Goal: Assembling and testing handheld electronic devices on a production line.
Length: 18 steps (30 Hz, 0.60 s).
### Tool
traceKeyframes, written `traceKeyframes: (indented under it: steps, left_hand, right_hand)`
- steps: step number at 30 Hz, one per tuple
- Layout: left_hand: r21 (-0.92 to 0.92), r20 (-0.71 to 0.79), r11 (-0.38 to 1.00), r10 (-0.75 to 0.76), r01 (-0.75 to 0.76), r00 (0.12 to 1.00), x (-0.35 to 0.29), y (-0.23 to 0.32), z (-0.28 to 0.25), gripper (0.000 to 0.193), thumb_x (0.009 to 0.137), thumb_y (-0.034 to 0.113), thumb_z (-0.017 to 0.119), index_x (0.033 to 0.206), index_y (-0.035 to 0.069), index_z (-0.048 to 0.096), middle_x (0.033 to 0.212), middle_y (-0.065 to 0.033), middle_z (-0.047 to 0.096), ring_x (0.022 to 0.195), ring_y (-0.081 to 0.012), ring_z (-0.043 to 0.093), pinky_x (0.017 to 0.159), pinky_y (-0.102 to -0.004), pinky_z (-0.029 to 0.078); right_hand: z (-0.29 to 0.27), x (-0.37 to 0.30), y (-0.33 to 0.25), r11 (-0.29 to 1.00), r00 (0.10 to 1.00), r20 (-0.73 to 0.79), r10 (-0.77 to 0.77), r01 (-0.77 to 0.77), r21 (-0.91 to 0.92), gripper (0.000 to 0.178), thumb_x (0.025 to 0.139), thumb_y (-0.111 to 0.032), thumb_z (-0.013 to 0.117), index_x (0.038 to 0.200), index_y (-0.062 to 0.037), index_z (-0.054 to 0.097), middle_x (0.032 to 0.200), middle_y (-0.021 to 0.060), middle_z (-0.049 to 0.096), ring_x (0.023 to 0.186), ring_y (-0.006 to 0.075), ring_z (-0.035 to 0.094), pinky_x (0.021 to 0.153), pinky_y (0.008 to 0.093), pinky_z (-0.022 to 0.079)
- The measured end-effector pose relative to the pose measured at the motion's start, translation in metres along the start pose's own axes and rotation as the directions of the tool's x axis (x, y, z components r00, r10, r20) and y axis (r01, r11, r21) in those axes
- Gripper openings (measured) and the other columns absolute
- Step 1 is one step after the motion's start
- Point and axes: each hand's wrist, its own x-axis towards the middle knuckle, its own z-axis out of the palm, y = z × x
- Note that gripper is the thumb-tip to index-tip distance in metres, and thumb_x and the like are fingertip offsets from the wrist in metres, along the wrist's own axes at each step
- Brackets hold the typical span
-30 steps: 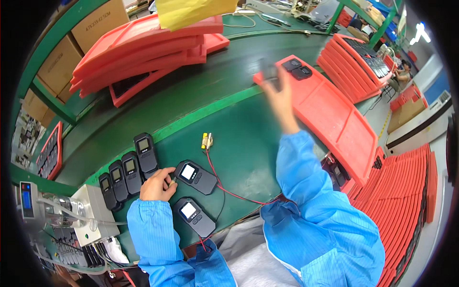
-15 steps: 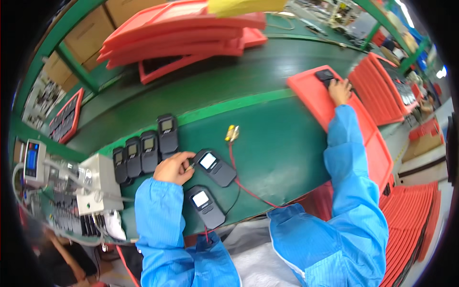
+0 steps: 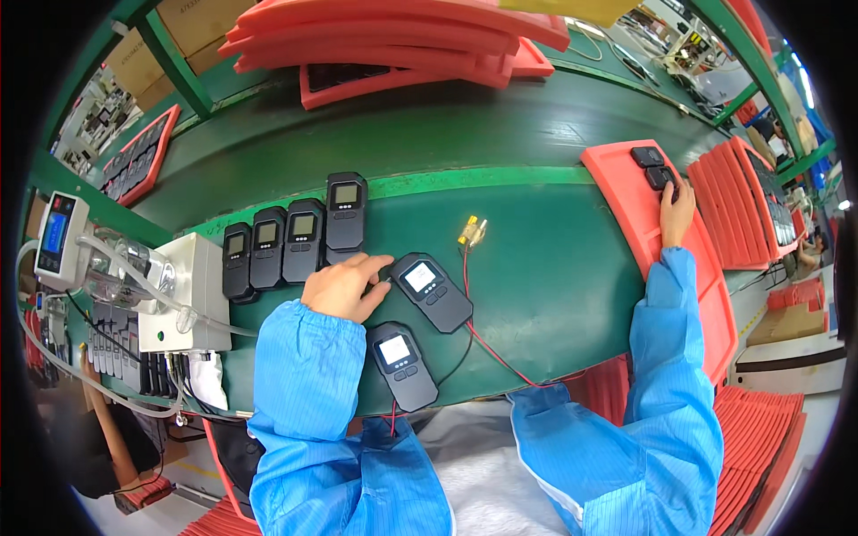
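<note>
My left hand (image 3: pixel 344 288) rests on the green mat with its fingers loosely bent and apart. Its fingertips are at the upper left corner of a black handheld meter (image 3: pixel 433 293) with a lit white screen. Just below lies a second lit meter (image 3: pixel 405 368). Thin cords run from both meters. Behind my left hand, several more black meters (image 3: pixel 304 241) stand in a row with greyish screens. Far right, my right hand (image 3: pixel 677 216) has its fingers round a black meter (image 3: pixel 660 178) in a red tray (image 3: pixel 626 201), beside another black meter (image 3: pixel 646 156).
Yellow-tipped clips (image 3: pixel 472 232) on a red wire lie mid-mat. A white box (image 3: pixel 192 295) with tubing and a blue-screened device (image 3: pixel 59 234) stands left. Stacked red trays (image 3: pixel 375 40) are at the back, with more (image 3: pixel 728 205) at right. Another person's arm (image 3: pixel 112 424) shows lower left.
The view has shifted, moving the scene within the picture. My right hand has come slightly nearer over the tray, uncovering more of the meters there. My left hand stays beside the lit meter.
</note>
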Motion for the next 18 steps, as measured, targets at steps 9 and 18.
traceKeyframes:
  steps: [9,18]
  left_hand:
    - [0.173,-0.606,0.973,-0.017,0.152,0.795,0.02,-0.001,0.001,0.04,0.084,0.027,0.068,0.122,0.017,0.062,0.114,-0.0082,0.06,0.101,-0.0266,0.058,0.082,-0.0386,0.048]
    - [0.426,-0.502,0.884,0.053,0.194,0.863,0.029,-0.012,0.032,0.048,0.083,0.025,0.07,0.129,0.02,0.059,0.139,-0.0148,0.049,0.117,-0.0306,0.053,0.098,-0.0408,0.041]
  right_hand:
    - [-0.089,-0.056,-0.304,0.654,0.56,0.495,-0.664,0.115,0.748,0.045,0.083,-0.025,0.072,0.12,-0.0031,0.062,0.111,0.0165,0.064,0.101,0.0312,0.061,0.09,0.0373,0.048]
    - [-0.083,-0.09,-0.376,0.554,0.6,0.576,-0.555,-0.25,0.794,0.04,0.082,-0.012,0.07,0.119,-0.0028,0.058,0.103,0.011,0.066,0.084,0.0229,0.065,0.076,0.0311,0.052]
